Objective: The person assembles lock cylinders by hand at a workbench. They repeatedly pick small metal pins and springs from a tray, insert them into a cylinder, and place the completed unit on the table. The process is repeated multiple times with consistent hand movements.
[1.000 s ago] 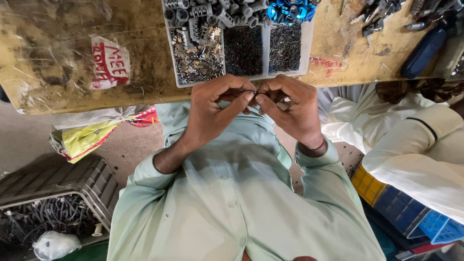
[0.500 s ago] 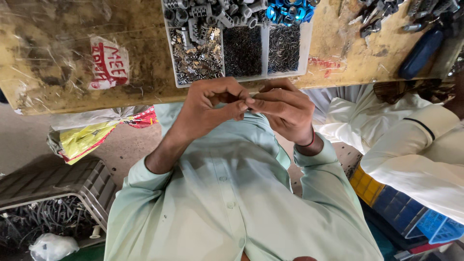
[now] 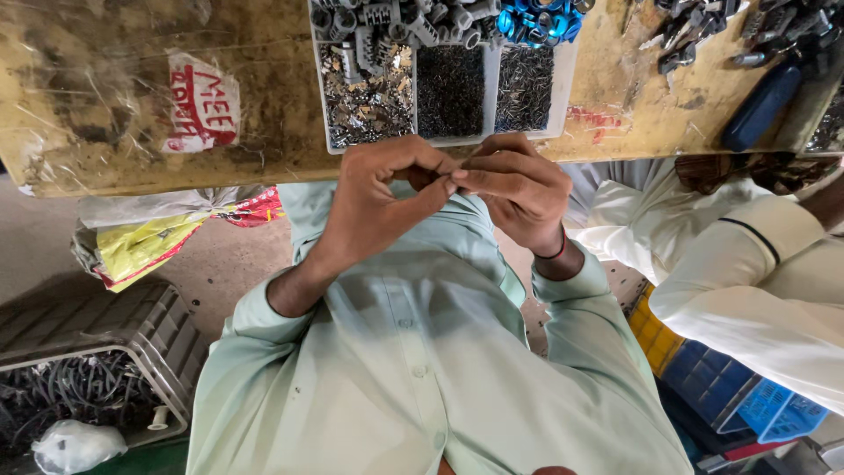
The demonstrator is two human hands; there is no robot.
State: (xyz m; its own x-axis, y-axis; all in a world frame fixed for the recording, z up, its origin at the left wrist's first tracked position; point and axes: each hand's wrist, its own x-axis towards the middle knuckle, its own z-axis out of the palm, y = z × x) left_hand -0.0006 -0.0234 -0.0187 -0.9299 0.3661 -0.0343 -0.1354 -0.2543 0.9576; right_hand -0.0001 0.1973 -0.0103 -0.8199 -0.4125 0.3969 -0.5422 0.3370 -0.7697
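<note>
- Scuffed wooden workbench (image 3: 264,132) fills the far side, with a white compartment tray (image 3: 492,136) of small dark metal bits sitting on it.
- Left hand (image 3: 378,207) and right hand (image 3: 519,193) meet just near of the tray, fingertips pressed together, pinching something tiny. Can't tell what it is, it's hidden.
- Another person's white sleeve (image 3: 747,290) is off to the right.
- Grey crate (image 3: 97,352) of dark cables sits low on the left.
</note>
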